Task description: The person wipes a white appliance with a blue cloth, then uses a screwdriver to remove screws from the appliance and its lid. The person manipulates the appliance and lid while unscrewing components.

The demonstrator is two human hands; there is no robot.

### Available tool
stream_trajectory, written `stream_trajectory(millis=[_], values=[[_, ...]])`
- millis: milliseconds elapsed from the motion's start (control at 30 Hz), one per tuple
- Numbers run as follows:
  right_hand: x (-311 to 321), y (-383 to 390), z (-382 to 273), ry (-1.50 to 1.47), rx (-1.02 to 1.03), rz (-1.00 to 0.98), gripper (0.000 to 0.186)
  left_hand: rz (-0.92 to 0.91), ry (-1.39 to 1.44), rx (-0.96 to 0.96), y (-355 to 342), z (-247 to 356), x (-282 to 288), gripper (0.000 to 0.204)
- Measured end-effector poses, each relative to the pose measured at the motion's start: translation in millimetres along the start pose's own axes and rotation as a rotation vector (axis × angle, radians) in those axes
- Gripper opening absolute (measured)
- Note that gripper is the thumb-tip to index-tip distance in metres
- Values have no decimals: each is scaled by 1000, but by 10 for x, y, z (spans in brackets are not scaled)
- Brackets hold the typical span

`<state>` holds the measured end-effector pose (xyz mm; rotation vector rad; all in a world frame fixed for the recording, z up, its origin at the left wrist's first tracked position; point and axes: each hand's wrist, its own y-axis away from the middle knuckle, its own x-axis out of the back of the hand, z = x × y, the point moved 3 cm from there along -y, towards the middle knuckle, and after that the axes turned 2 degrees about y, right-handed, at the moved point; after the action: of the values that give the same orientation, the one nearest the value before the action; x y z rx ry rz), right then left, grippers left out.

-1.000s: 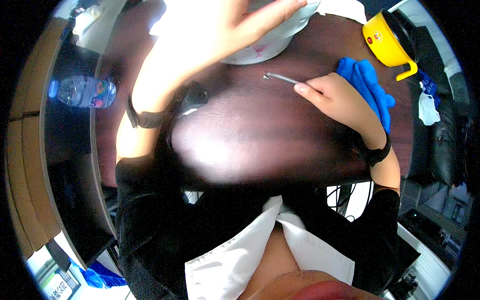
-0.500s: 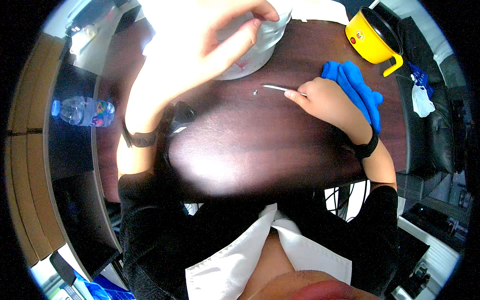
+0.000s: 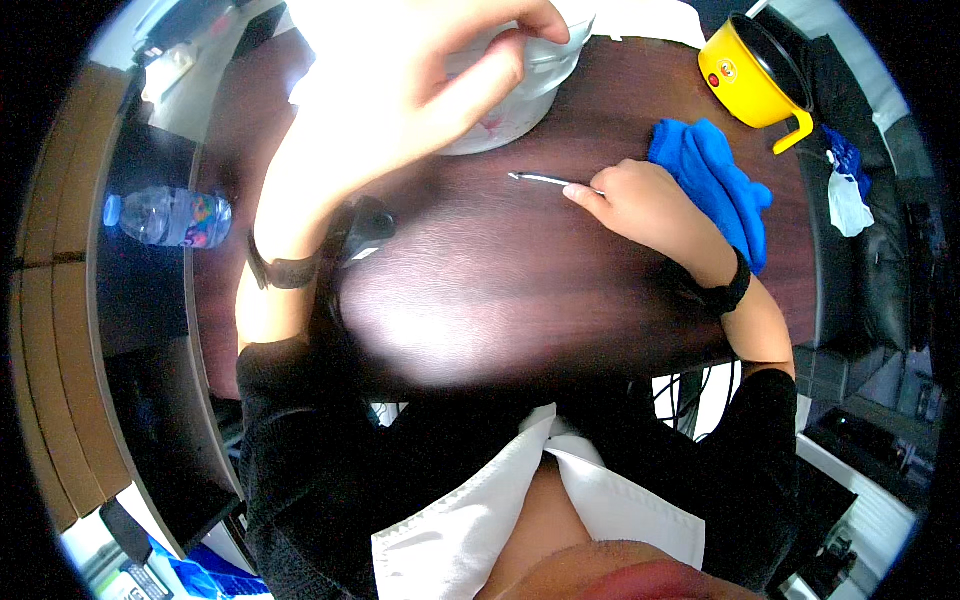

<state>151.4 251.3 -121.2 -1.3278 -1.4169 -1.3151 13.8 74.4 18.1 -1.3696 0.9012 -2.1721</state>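
My right hand (image 3: 640,200) is closed around a slim silver tool (image 3: 545,180), held low over the dark wooden table (image 3: 560,280). At the tool's tip is a small shiny metal bit (image 3: 514,176), too small to name; it seems to touch the tip. My left hand (image 3: 470,70) curls over a clear bowl-like container (image 3: 515,115), thumb and forefinger at its upper part. Strong light washes out this hand, and its other fingers are hidden. Beside my right wrist lies a crumpled blue cloth (image 3: 705,170).
A yellow pot (image 3: 745,85) with a handle stands at the far right. A plastic bottle (image 3: 170,217) lies on its side at the left. Near my left wrist sits a dark object (image 3: 368,222). White material (image 3: 650,20) lies at the back.
The silver tool's tip has moved left to the small metal bit, which lay apart from it before. My left hand stays at the container, with the view shifted slightly.
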Motion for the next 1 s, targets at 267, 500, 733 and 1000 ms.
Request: stream_trajectory(millis=[267, 500, 733, 1000], values=[[468, 176, -4, -371, -43, 82, 61, -93, 22, -58, -43, -6, 14, 14], [420, 236, 129, -143, -41, 71, 62, -122, 11, 15, -12, 87, 75, 12], [53, 142, 275, 2, -86, -38, 62, -92, 37, -8, -34, 4, -17, 9], [21, 124, 185, -3, -52, -19, 62, -89, 35, -24, -59, 44, -4, 9]])
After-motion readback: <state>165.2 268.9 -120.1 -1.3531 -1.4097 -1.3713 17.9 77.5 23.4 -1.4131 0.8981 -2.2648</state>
